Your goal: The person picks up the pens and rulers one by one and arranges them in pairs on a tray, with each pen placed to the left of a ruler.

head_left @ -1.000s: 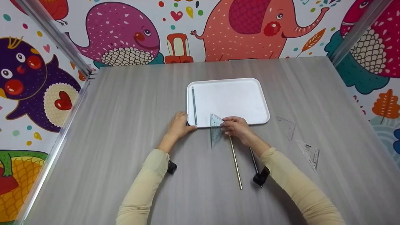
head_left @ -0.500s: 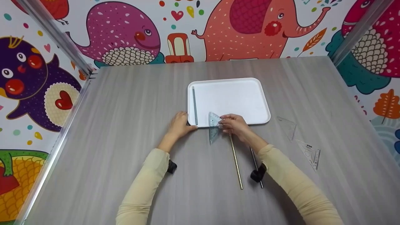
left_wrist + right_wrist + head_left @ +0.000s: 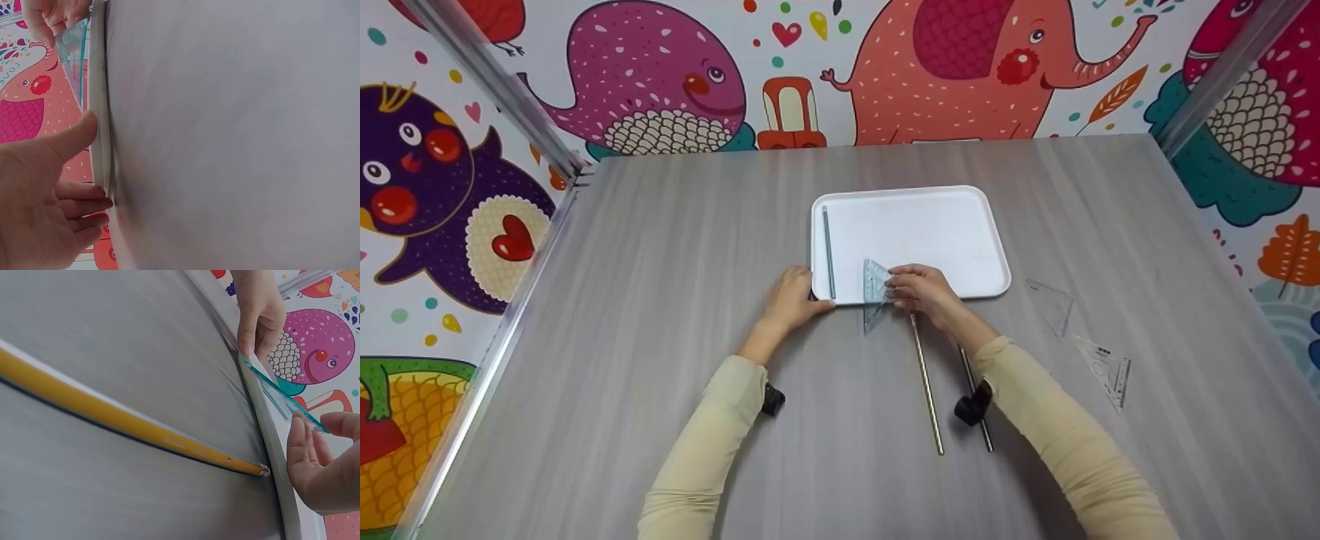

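Observation:
My right hand (image 3: 926, 292) pinches a clear blue-green set square (image 3: 874, 289) by its right side, over the near rim of the white tray (image 3: 930, 232). In the right wrist view the set square (image 3: 281, 394) tilts between thumb and fingertips. At the tray's near left corner my left hand (image 3: 791, 300) holds the rim, thumb along the near edge and fingers by the left side. A dark green pencil (image 3: 829, 251) lies inside the tray along its left side. Just below the right hand, a yellow pencil (image 3: 927, 390) rests on the table, its eraser end (image 3: 263, 469) near the tray.
A dark pencil (image 3: 976, 397) lies partly under the right wrist camera (image 3: 973, 405). Two clear set squares, one near the tray (image 3: 1054, 304) and one lower right (image 3: 1106, 371), lie on the grey table (image 3: 622, 337). Walls with printed animals border the table.
My right hand has moved forward and slightly left with the set square, bringing more of it over the tray. The left hand stays at the tray's corner.

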### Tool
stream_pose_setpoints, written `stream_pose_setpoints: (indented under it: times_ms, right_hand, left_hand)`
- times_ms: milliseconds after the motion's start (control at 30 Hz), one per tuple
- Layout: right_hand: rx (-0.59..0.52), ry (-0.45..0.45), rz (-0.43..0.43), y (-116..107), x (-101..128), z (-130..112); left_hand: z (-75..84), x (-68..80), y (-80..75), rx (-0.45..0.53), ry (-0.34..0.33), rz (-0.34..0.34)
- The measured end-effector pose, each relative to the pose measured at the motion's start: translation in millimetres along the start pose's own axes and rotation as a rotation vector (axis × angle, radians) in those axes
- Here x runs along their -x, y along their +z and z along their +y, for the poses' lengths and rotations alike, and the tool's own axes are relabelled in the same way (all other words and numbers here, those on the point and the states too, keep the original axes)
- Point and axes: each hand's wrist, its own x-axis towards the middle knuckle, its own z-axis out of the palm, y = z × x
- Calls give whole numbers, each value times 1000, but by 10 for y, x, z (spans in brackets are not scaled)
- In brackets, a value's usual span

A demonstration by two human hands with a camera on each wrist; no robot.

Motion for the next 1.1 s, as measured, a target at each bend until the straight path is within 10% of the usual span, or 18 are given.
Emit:
stream_pose_setpoints:
  times_ms: [1100]
  right_hand:
    - [9, -17, 47, 52, -248, -118]
  left_hand:
    - [-5, -7, 7, 30, -5, -5]
